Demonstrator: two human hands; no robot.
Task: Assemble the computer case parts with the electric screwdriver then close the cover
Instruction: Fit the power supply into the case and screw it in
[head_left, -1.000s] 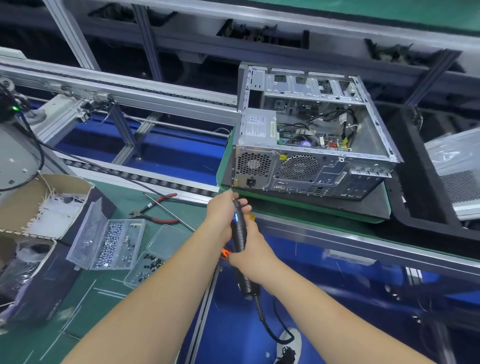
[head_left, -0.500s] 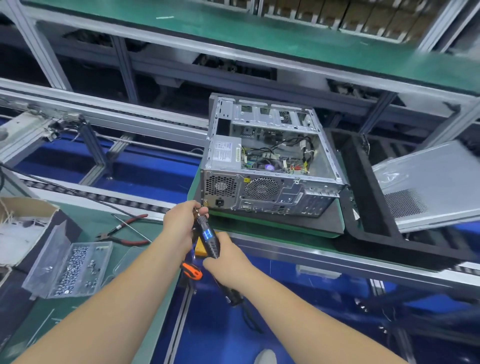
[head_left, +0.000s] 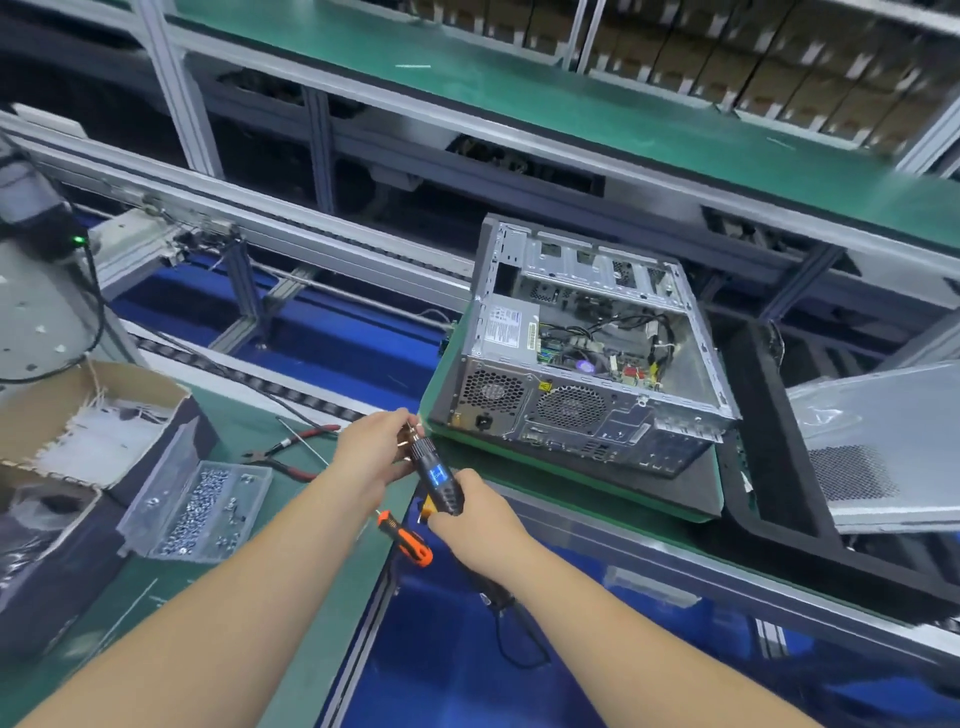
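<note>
Green bench mat (head_left: 218, 582) keeps screws close; your right hand (head_left: 480, 519) grips the black corded electric screwdriver (head_left: 439, 480), left hand (head_left: 374, 457) pinching its tip (probably seating a screw).

- One computer case (head_left: 582, 379), its top side open.
- Two round fan grilles on the case's near panel.
- One grey cover panel (head_left: 878, 447), right of the case.
- One electric screwdriver (head_left: 439, 480), in front of the case.
- Two hands: left hand (head_left: 371, 457), right hand (head_left: 478, 525), both on the screwdriver.
- One orange-handled screwdriver (head_left: 408, 538).
- One pair of red-handled pliers (head_left: 291, 452), left of the case.
- One clear screw box (head_left: 200, 512); screws too many to count.
- One cardboard box (head_left: 78, 415), far left.
</note>
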